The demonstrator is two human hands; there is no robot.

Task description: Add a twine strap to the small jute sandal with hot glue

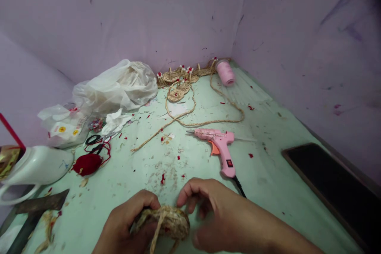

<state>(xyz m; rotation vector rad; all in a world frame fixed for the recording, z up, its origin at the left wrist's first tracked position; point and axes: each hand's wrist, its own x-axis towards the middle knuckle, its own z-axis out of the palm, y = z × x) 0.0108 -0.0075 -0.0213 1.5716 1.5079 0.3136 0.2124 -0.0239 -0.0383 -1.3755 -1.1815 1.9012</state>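
Low in the middle of the head view, my left hand (131, 222) wraps its fingers round a small coiled jute-rope piece (169, 222). A loose rope end hangs from the coil toward me. My right hand (208, 210) is curled against the coil's right side, its fingertips pressing on the rim. A pink glue gun (220, 147) lies on the pale green table (268, 174) just beyond my right hand, nozzle pointing left, its black cord running toward my wrist.
A long jute rope (205, 121) loops from finished rope pieces (178, 81) at the back wall. Near them lies a pink thread spool (225, 72). At left are a plastic bag (119, 85), red yarn (87, 164), scissors (93, 140), a white jug (35, 166). A dark phone (333, 186) lies at right.
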